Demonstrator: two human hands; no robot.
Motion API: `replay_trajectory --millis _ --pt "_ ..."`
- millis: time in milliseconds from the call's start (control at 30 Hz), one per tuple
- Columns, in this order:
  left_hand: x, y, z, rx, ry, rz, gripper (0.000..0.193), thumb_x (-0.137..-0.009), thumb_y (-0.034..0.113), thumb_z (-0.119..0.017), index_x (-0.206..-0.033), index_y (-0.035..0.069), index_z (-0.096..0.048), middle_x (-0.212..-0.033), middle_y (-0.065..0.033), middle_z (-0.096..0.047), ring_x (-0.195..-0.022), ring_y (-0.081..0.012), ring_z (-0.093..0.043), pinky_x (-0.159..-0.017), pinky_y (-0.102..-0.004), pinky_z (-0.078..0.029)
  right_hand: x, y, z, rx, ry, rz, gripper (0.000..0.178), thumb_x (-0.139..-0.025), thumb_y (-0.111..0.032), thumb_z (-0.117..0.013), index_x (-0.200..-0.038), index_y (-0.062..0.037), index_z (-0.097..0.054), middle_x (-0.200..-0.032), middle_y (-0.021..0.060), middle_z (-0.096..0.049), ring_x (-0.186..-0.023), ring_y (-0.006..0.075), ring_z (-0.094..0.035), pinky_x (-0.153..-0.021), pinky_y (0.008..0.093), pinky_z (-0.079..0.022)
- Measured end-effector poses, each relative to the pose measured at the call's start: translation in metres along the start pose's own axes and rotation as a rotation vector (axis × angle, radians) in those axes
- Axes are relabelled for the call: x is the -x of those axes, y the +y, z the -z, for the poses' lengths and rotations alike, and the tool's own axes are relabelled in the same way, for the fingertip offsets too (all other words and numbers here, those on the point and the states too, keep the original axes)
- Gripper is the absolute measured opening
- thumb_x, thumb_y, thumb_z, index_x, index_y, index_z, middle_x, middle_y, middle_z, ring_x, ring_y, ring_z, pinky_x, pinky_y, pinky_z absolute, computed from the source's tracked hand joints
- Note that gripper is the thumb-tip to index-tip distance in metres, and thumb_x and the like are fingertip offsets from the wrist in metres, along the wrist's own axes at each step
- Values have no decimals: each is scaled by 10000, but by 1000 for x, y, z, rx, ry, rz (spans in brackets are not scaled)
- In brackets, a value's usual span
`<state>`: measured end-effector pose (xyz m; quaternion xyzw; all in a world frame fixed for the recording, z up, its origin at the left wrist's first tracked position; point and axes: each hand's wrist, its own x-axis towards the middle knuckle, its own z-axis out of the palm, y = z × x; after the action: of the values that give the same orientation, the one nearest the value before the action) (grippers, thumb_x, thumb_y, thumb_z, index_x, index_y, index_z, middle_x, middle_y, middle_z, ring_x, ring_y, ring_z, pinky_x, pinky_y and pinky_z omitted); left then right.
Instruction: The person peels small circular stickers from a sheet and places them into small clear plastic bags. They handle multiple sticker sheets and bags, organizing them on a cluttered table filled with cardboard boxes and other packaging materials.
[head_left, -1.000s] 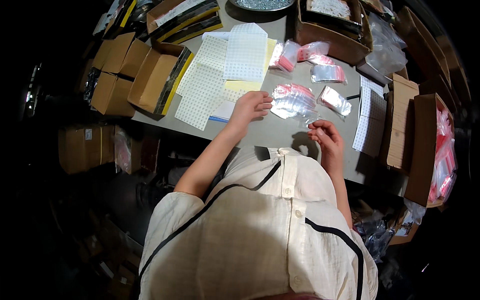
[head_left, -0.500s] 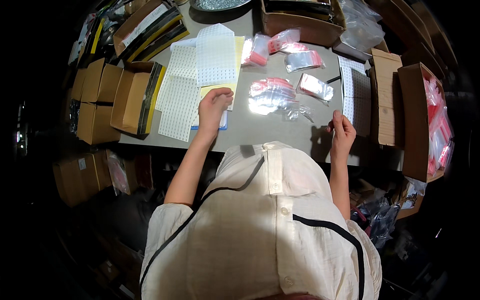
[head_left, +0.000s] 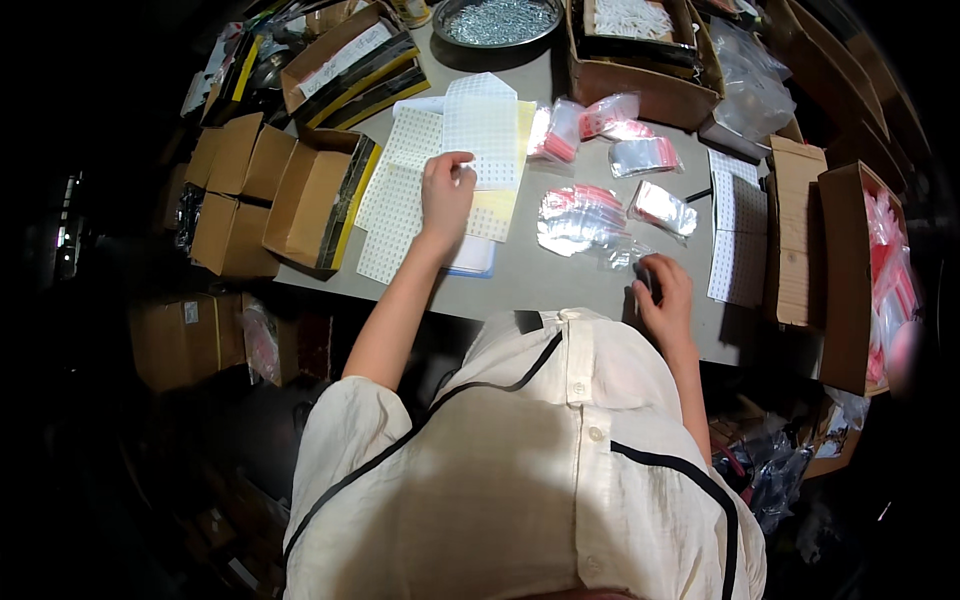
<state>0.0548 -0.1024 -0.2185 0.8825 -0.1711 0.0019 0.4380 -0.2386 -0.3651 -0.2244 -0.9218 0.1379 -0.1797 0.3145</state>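
Observation:
My left hand [head_left: 447,200] is over the white label sheets [head_left: 410,150] printed with rows of small marks. Its fingers are curled in, and whatever they may hold is hidden. My right hand [head_left: 668,300] is beside the near right end of a fanned pile of clear zip bags with red tops [head_left: 582,218]. Thumb and forefinger are apart there, by a loose clear bag [head_left: 622,252] at the pile's edge. A bundle of similar bags [head_left: 662,210] lies beyond my right hand.
Open cardboard boxes [head_left: 310,200] stand on the left. A round metal pan of small silvery parts [head_left: 500,22] is at the back. At right are another printed sheet [head_left: 735,225], a flat cardboard piece [head_left: 797,230] and a box of red-and-clear bags [head_left: 845,280].
My right hand has moved left to the edge of the bag pile, its thumb and forefinger parting. My left hand stays over the label sheets, fingers slightly shifted. The whole view has shifted.

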Motion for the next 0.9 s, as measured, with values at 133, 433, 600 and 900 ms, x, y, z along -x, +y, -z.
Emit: replay_trajectory --millis 133,433,600,900 --pt "-23 -18 9 -334 -23 141 447 -839 199 -696 -1253 47 -626 -1363 -150 -497 -1292 -340 -430 -1118 -436 -357 4 -6 2 78 -57 165 344 -790 -164 -725 -1118 -66 -680 -1223 88 -664 -1168 293 -590 -1105 484 -336" --pt "-32 -46 45 -23 251 140 389 -869 106 -664 -1255 66 -646 -1282 -152 -548 -1183 -313 -537 -1060 -410 -423 18 2 12 79 66 60 238 -861 -105 -690 -1096 -68 -682 -1166 90 -665 -1157 282 -587 -1113 478 -339" --pt "-11 -87 71 -220 217 151 541 -814 182 -729 -1324 62 -596 -1330 -180 -547 -1246 -355 -509 -1094 -451 -381 28 12 10 -28 149 -124 124 -873 -86 -713 -992 -52 -697 -941 80 -645 -929 266 -594 -892 391 -437" --pt "-14 -91 72 -319 10 57 909 -767 313 -780 -1527 36 -365 -1492 -196 -481 -1416 -393 -346 -1160 -543 -162 14 6 0 -183 231 -251 166 -949 -138 -703 -1085 -44 -715 -901 58 -659 -842 184 -592 -743 316 -486"
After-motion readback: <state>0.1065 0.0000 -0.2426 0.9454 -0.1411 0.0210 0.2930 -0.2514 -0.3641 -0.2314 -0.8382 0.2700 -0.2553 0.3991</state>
